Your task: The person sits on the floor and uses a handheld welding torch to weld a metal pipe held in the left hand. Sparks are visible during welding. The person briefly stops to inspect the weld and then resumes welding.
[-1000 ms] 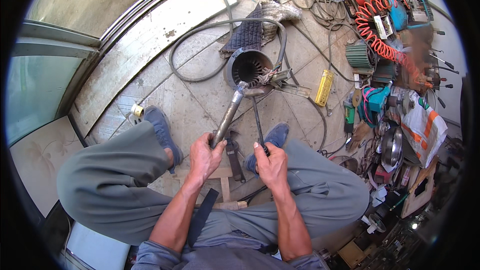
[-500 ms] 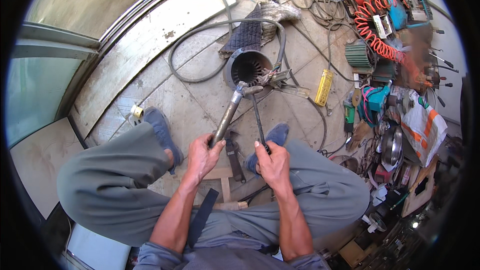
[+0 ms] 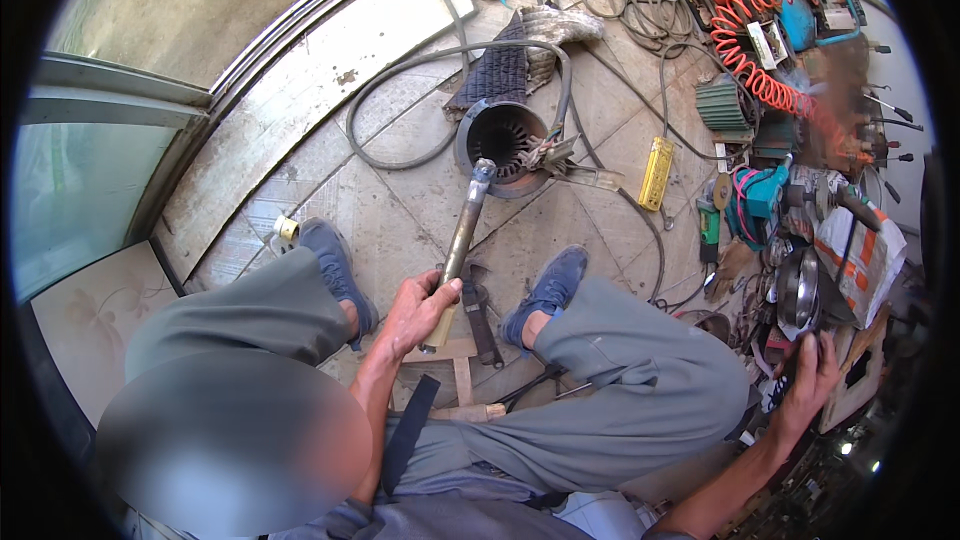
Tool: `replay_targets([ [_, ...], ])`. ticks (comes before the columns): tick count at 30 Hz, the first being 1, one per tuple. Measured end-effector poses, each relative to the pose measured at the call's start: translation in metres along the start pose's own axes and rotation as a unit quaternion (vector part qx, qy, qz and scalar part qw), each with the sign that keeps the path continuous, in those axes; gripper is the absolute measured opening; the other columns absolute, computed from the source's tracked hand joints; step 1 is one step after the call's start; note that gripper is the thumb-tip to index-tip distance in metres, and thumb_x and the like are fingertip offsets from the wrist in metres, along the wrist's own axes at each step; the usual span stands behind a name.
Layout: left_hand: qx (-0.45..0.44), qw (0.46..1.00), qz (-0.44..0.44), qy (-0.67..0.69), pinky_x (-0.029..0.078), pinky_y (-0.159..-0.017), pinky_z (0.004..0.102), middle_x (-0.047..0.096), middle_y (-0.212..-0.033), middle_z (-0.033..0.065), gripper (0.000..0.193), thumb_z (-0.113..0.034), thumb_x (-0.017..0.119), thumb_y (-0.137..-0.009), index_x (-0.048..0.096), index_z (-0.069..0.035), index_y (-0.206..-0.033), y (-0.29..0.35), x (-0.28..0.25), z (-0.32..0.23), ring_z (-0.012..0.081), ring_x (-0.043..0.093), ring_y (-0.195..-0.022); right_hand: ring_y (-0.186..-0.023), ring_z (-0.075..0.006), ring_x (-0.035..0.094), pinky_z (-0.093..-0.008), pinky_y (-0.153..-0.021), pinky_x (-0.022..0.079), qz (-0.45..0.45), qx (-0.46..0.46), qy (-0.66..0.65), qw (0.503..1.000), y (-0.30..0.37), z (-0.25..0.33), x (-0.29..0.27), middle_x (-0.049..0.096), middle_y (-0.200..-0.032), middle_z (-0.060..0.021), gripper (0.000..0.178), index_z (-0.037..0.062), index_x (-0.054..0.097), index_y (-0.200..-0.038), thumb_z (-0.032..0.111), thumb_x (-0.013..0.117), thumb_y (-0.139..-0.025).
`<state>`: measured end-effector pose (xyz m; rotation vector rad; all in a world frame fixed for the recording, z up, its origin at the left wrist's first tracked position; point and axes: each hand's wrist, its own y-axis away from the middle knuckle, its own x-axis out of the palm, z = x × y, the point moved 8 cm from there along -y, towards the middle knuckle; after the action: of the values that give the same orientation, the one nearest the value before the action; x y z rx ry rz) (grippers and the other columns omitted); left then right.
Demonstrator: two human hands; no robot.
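My left hand (image 3: 420,306) is shut on the lower end of a long metal pipe (image 3: 462,230). The pipe's far tip rests at the rim of a round motor housing (image 3: 500,132) lying on the tiled floor, with wire ends sticking out beside it. My right hand (image 3: 812,382) is stretched far out to the right with its fingers spread. It touches the tool pile and a box edge, and I see nothing gripped in it. I sit low with my knees apart, and both blue shoes (image 3: 548,288) are on the floor.
A dark wrench-like tool (image 3: 481,308) and a wooden piece (image 3: 456,360) lie between my feet. A black cable (image 3: 400,110) loops at the left of the housing. An orange coiled hose (image 3: 745,50), a yellow case (image 3: 656,172) and a teal power tool (image 3: 760,195) crowd the right.
My right hand let go of the thin rod it held beside the pipe and swung out to the tool pile on the right. The left hand keeps its grip on the pipe.
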<state>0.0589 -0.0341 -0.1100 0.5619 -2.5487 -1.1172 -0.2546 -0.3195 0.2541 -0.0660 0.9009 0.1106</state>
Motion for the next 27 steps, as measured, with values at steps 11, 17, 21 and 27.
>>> replay_targets([
  [11,0.028,0.999,-0.004,-0.031,0.05,-0.077,0.0294,0.067,-0.09,0.0061,0.038,-0.036,0.06,-0.102,0.063,0.001,-0.11,0.001,0.008,-0.012,0.0125,0.061,-0.083,-0.072,-0.0206,0.058,-0.0383,-0.067,0.048,0.097,0.313,-0.087,0.941,0.116,-0.373,0.199,0.064,-0.078,-0.0063,0.031,0.0,0.067,-0.085,0.029,0.068,-0.094],
  [17,-0.038,0.997,-0.061,-0.007,0.052,-0.075,0.0336,0.066,-0.098,0.0131,0.049,-0.039,0.061,-0.097,0.065,0.005,-0.117,0.005,0.008,0.005,0.0178,0.062,-0.083,-0.079,-0.0316,0.062,-0.0448,-0.071,0.049,0.155,0.262,-0.007,0.953,0.206,-0.323,0.247,0.066,-0.084,-0.0148,0.035,-0.0011,0.067,-0.089,0.033,0.071,-0.091],
  [21,0.03,0.999,0.009,-0.004,0.055,-0.07,0.0328,0.067,-0.099,0.0115,0.039,-0.033,0.056,-0.099,0.066,0.001,-0.116,0.01,0.025,-0.01,0.0177,0.063,-0.081,-0.083,-0.0389,0.064,-0.0491,-0.074,0.051,0.136,0.273,-0.014,0.952,0.236,-0.325,0.266,0.067,-0.088,-0.0205,0.038,-0.0019,0.067,-0.091,0.036,0.072,-0.089],
  [27,0.022,0.999,-0.034,0.015,0.058,-0.063,0.0317,0.068,-0.09,0.0086,0.033,-0.035,0.059,-0.102,0.058,-0.006,-0.118,0.028,0.032,-0.018,0.0175,0.066,-0.073,-0.09,-0.0441,0.067,-0.0519,-0.077,0.053,-0.028,0.459,0.025,0.888,0.342,-0.409,0.236,0.069,-0.095,-0.0251,0.042,-0.0029,0.066,-0.096,0.038,0.074,-0.086],
])
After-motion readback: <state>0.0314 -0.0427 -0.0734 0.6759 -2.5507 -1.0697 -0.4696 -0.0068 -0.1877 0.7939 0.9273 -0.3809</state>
